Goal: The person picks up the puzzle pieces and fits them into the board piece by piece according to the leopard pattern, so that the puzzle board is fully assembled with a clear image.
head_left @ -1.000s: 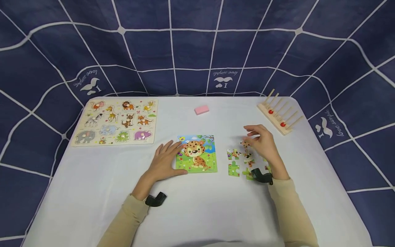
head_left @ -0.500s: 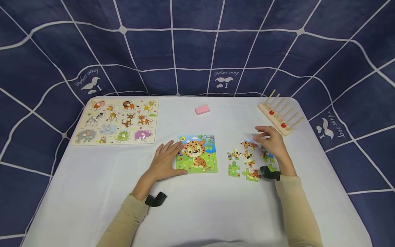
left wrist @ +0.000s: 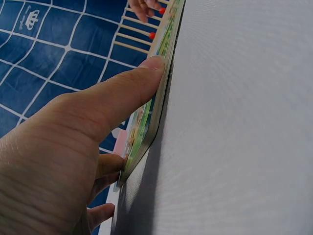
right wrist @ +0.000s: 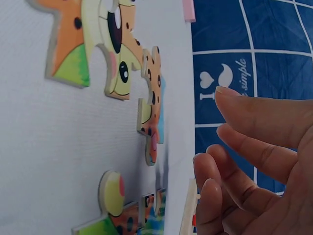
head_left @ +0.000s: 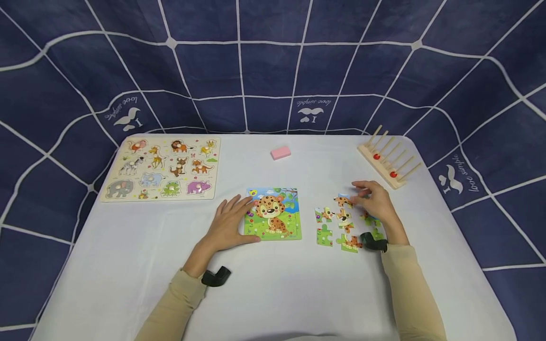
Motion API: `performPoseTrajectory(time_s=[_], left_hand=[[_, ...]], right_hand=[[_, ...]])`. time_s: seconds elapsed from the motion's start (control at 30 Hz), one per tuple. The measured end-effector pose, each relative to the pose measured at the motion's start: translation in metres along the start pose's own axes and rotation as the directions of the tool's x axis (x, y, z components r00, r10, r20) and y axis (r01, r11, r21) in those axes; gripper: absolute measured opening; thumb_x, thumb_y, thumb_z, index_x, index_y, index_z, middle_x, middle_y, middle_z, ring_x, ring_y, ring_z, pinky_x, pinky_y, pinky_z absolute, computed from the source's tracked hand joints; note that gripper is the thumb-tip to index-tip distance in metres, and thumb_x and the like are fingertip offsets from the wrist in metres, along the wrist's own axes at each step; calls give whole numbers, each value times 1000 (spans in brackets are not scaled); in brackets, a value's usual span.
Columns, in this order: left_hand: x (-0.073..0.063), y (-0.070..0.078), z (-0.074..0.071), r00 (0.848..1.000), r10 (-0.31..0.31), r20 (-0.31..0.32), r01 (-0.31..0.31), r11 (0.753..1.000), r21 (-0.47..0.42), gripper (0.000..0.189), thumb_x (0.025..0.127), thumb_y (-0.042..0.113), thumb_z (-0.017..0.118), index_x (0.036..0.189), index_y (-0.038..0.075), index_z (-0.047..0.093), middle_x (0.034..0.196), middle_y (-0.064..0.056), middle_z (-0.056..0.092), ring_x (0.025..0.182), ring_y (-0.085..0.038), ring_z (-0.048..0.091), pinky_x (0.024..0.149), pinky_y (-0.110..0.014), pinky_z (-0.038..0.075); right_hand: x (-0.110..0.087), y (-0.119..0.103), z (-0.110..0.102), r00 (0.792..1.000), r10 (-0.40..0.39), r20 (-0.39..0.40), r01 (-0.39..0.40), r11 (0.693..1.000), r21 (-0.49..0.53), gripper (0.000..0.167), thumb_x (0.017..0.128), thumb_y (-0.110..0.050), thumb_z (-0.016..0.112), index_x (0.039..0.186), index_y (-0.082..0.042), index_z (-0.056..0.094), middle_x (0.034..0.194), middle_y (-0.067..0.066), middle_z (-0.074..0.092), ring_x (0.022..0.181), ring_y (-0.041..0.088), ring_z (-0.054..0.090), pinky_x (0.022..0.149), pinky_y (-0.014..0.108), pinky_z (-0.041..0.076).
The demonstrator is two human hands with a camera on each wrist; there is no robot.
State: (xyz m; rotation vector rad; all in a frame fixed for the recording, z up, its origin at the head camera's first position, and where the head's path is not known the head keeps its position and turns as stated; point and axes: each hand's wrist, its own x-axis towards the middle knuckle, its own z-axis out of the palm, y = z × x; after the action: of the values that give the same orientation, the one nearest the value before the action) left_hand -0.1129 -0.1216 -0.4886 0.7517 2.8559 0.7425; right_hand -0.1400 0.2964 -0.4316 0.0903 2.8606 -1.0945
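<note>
A square leopard picture puzzle board (head_left: 275, 222) lies mid-table. My left hand (head_left: 228, 223) rests at its left side, fingers spread along the edge. In the left wrist view the thumb (left wrist: 132, 85) lies along the board's near edge. To the right, loose leopard jigsaw pieces (head_left: 344, 218) lie spread in rough rows. My right hand (head_left: 377, 203) hovers over their right side, fingers loosely bent and nothing between them. A spotted ear piece (right wrist: 152, 93) is nearest its fingertips. The hand and wrist hide part of the right-hand pieces.
A wooden animal knob puzzle (head_left: 159, 168) lies at the back left. A pink block (head_left: 280, 152) sits at the back middle. At the back right stands a wooden peg rack (head_left: 384, 166) with red beads. Blue checked cloth (head_left: 273, 61) hangs behind the table.
My right hand has moved right, then slightly nearer to me, above the loose pieces, uncovering the middle ones. My left hand has stayed at the board.
</note>
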Motion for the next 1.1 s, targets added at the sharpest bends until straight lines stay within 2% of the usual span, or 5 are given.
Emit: performPoseTrajectory(time_s=[0.1, 0.27, 0.37, 0.87, 1.1], left_hand=[[0, 0, -1, 1000, -2, -1, 2, 1000, -8, 101, 70, 63, 75, 151, 13, 39, 160, -5, 30, 150, -34, 16, 119, -60, 8], [0, 1, -1, 1000, 5, -8, -5, 1000, -7, 101, 71, 63, 75, 151, 13, 39, 160, -5, 31, 150, -35, 17, 118, -60, 8], [-1, 0, 0, 1000, 12, -18, -12, 1000, -11, 101, 70, 63, 75, 150, 12, 39, 160, -6, 32, 150, -35, 18, 118, -60, 8], [-1, 0, 2, 1000, 11, -28, -12, 1000, -23, 100, 70, 62, 76, 150, 13, 40, 159, -5, 32, 150, -34, 18, 118, -61, 9], [-1, 0, 2, 1000, 9, -29, -9, 1000, -19, 100, 69, 62, 76, 150, 14, 40, 159, -5, 33, 149, -34, 18, 118, -60, 10]], right_hand=[[0, 1, 1, 1000, 3, 23, -2, 1000, -2, 48, 87, -11, 73, 131, 0, 58, 114, 21, 55, 90, 27, 53, 60, 24, 46], [1, 4, 4, 997, 24, 68, -26, 999, 27, 48, 87, -10, 72, 131, 1, 57, 106, 20, 52, 66, 21, 54, 48, 27, 49], [1, 6, 6, 996, 35, 88, -39, 999, 36, 47, 88, -10, 72, 131, 2, 57, 104, 20, 51, 58, 19, 54, 47, 27, 49], [2, 13, 14, 996, -9, 94, 10, 1000, -14, 45, 85, -4, 72, 127, 5, 59, 101, 19, 50, 80, 22, 49, 51, 24, 46], [5, 15, 15, 996, 0, 95, 3, 999, -35, 42, 83, -3, 73, 122, 6, 60, 101, 18, 50, 85, 25, 49, 54, 24, 46]])
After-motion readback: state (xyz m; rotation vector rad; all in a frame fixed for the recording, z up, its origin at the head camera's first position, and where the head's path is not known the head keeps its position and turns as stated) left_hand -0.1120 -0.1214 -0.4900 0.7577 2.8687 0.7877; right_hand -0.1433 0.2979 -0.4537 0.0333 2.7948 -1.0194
